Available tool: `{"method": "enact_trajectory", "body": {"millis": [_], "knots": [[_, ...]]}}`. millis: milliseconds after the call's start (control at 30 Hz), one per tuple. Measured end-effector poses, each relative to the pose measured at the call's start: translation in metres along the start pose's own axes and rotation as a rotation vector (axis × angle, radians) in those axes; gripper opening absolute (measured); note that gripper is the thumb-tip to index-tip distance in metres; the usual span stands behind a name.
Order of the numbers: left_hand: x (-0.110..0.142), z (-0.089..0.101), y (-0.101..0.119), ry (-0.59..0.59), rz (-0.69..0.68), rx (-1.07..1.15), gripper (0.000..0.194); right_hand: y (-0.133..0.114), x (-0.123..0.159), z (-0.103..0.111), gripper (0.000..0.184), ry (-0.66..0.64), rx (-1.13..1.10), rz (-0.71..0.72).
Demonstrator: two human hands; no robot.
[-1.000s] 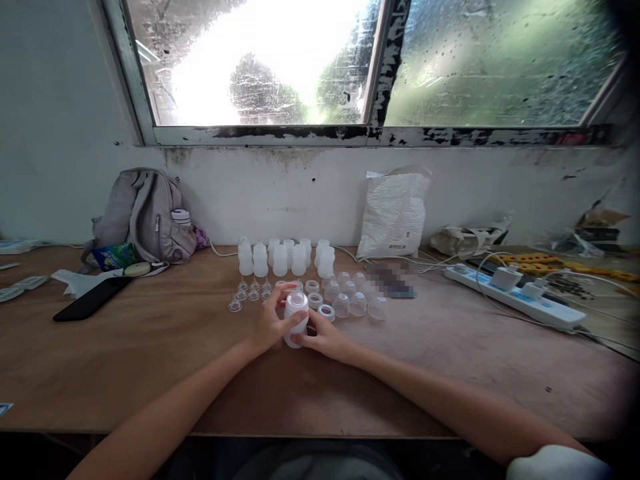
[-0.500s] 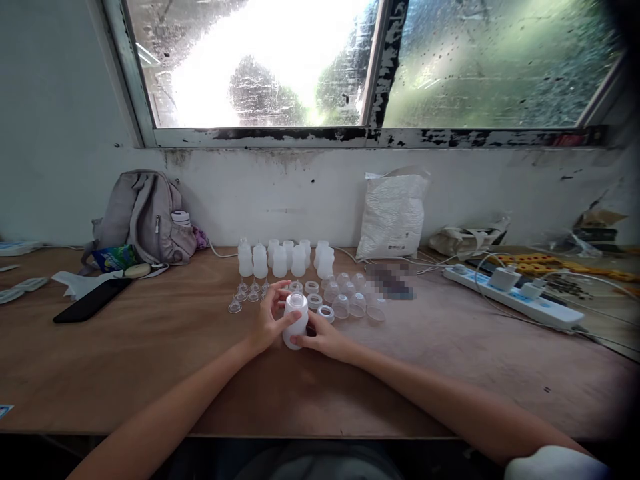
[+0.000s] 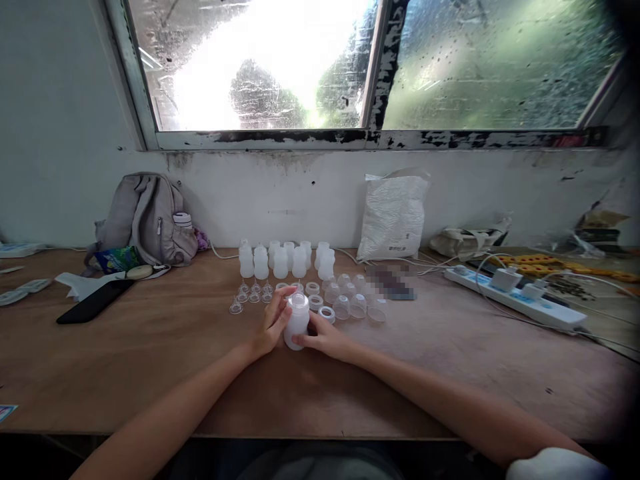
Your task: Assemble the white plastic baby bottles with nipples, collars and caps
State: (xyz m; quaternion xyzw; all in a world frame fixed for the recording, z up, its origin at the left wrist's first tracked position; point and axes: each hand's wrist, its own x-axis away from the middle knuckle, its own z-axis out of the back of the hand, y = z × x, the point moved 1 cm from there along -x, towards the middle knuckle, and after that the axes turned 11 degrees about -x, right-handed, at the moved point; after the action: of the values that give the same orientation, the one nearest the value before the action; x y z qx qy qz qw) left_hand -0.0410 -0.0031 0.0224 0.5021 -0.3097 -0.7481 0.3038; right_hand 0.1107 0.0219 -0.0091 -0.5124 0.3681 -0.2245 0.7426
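A white translucent baby bottle stands upright between my hands, with a clear teat and a collar ring at its mouth. My left hand is closed around its upper left side, the thumb against the bottle. Low on the right side, my right hand grips the body. Behind them lie clear teats, partly hidden by my left fingers. White collar rings sit just beyond my right hand. Several clear dome caps are grouped to the right of the rings. White bottles stand in rows farther back.
A grey backpack and a black phone are on the left of the wooden table. A white plastic bag leans on the wall. On the right lies a power strip with chargers and cables.
My left thumb has drawn back from the bottle's front to its left side, and the left fingers have shifted at the collar. The right hand keeps its hold; the bottle stays in place.
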Motion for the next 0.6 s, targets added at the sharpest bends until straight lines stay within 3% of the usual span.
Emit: {"method": "enact_trajectory", "body": {"millis": [433,600], "knots": [[-0.005,0.001,-0.013,0.160,0.035,-0.137,0.027,-0.001,0.000,0.000,0.054,-0.011,0.035,0.023],[-0.003,0.000,-0.009,0.109,0.039,-0.037,0.033,-0.003,0.000,0.000,0.054,-0.018,0.020,0.027]]}}
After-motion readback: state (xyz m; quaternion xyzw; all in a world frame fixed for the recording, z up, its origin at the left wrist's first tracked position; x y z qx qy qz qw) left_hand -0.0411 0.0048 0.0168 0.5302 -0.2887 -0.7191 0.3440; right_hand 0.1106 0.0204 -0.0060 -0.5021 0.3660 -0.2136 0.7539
